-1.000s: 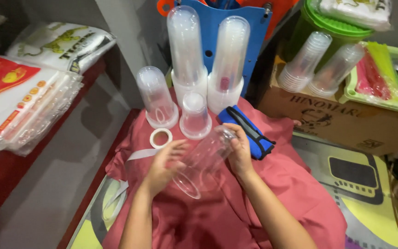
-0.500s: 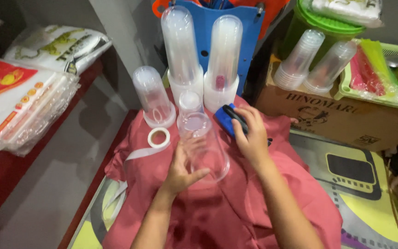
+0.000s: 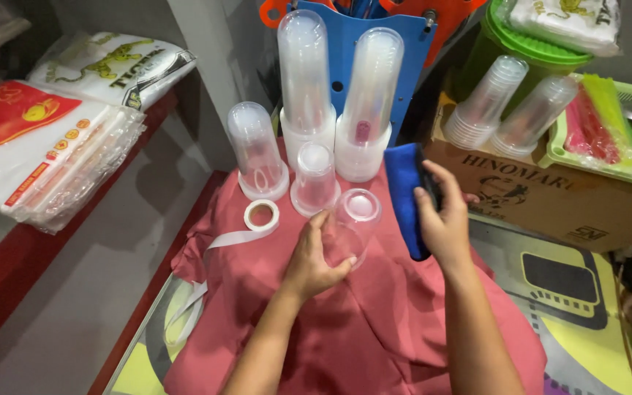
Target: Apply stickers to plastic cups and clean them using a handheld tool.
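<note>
My left hand [image 3: 314, 257] grips a short stack of clear plastic cups [image 3: 354, 223], held tilted with its base pointing away over a red cloth [image 3: 360, 322]. My right hand [image 3: 444, 219] holds a flat blue and black tool [image 3: 406, 199] upright, just right of that stack. Behind them stand several stacks of clear cups upside down: a tall stack [image 3: 305, 88], a second tall stack [image 3: 369, 102], a shorter one [image 3: 256, 150] and a small one [image 3: 315, 178]. A roll of white tape [image 3: 262, 214] lies on the cloth to the left, its loose strip trailing down.
White printed plastic bags [image 3: 53, 139] lie on a red shelf at the left. A cardboard box [image 3: 550, 197] at the right carries two lying cup stacks [image 3: 510, 110], a green bucket [image 3: 528, 58] and a green tray of coloured packets [image 3: 608, 124]. A blue board [image 3: 345, 44] stands behind.
My right hand let go of the cup stack, reached right and picked up the blue tool, now lifted upright. My left hand keeps the cups, which moved slightly forward.
</note>
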